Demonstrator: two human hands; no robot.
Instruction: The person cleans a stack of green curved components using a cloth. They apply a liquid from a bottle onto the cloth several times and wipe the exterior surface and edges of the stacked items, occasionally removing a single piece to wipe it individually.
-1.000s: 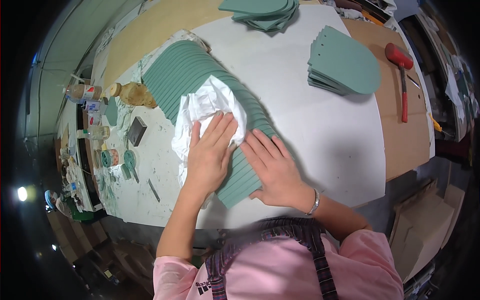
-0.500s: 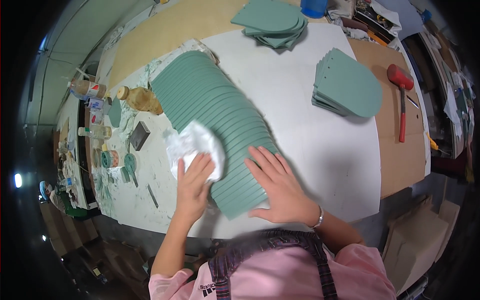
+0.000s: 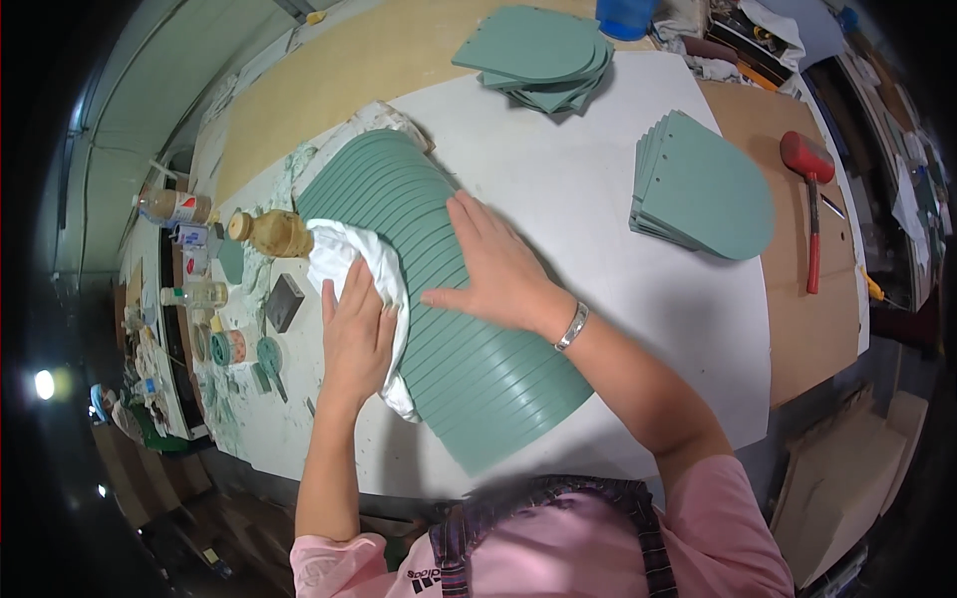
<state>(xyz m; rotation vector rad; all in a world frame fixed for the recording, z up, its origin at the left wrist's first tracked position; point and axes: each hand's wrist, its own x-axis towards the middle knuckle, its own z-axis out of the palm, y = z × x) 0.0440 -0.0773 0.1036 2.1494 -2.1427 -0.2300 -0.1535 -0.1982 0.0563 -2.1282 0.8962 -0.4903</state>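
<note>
A row of overlapping green sheet pieces with rounded ends [image 3: 498, 369] runs slantwise across the white work surface, fanned out like shingles. My left hand [image 3: 354, 334] has hold of a bunched white cloth [image 3: 344, 239], pressing it along the row's left edge with the fingers long over it. Part of the cloth trails down towards the near end of the row. My right hand [image 3: 498, 264] lies spread on top of the row near its right edge, thumb out to the left, holding nothing.
Stacks of similar green pieces stand at the back [image 3: 538, 45] and right [image 3: 703, 184]. A red mallet [image 3: 809, 159] rests on brown cardboard [image 3: 748, 349]. Left of the row are a yellowish bottle [image 3: 274, 233], a dark block [image 3: 285, 302], a green-smeared spatula [image 3: 271, 361] and several containers.
Both hands have moved away from me along the row, the left carrying the cloth up the left edge. The near end of the row now shows uncovered.
</note>
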